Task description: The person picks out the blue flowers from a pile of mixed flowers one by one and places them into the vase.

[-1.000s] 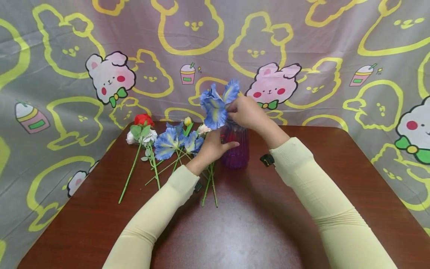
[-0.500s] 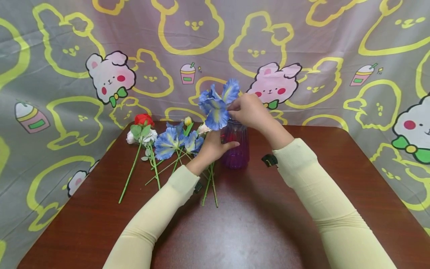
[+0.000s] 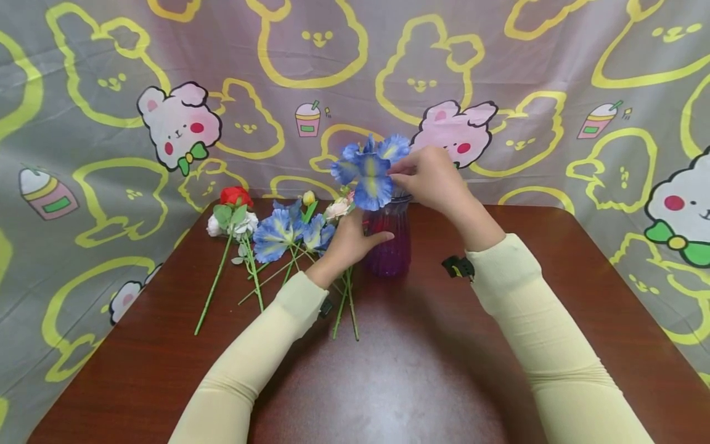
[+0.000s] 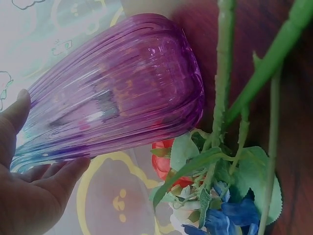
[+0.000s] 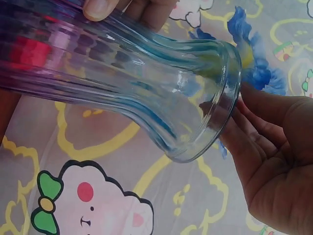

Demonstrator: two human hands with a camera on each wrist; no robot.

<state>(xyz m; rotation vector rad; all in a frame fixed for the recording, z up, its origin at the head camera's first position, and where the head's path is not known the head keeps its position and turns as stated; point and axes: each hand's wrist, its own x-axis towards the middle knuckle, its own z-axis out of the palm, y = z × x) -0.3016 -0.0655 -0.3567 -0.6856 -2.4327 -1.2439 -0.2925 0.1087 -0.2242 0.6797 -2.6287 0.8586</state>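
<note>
In the head view my left hand (image 3: 345, 243) holds a ribbed purple glass vase (image 3: 392, 256) that stands upright near the table's far side. The left wrist view has the thumb and fingers round the narrowing upper part of the vase (image 4: 132, 93). With thumb and fingertips, my right hand (image 3: 435, 179) pinches a blue artificial iris (image 3: 370, 176) just under its bloom, right at the vase's mouth. Behind the clear flared rim (image 5: 230, 103), the right wrist view shows blue petals (image 5: 252, 54); the pinched stem is mostly hidden by the fingers.
Left of the vase, several artificial flowers lie on the brown table (image 3: 355, 394): a red rose (image 3: 235, 197), white blooms (image 3: 244, 226), more blue irises (image 3: 277, 236) and a yellow bud (image 3: 308, 198). Their green stems (image 3: 213, 290) point toward the front. A patterned curtain (image 3: 355, 55) hangs behind.
My right hand has shifted a little to the right, and the iris bloom has turned and moved right with it over the vase. The left hand keeps its place on the vase.
</note>
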